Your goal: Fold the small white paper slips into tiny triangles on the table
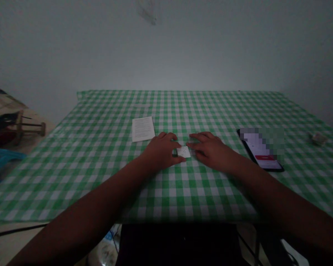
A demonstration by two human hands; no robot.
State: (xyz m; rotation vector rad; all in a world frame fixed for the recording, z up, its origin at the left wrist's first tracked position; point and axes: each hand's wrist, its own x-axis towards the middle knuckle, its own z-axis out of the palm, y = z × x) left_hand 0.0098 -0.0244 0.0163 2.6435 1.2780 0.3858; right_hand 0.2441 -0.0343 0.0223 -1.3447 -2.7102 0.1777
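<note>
A small white folded paper [184,152] with rows of print lies on the checked cloth between my two hands. My left hand [162,150] holds it from the left, the thumb along its near edge and the forefinger at its far left corner. My right hand [209,149] rests on the cloth just to the right, palm down with its fingers apart. Its fingertips come close to the paper's right side; whether they touch it I cannot tell. Beyond my left hand lies a white printed booklet or stack of sheets [143,129].
A green and white checked tablecloth [211,111] covers the table, which stands against a pale wall [183,48]. To the right lie a phone [262,153] with a lit screen and a small blurred object [319,138]. A blue plastic stool [4,162] stands left of the table.
</note>
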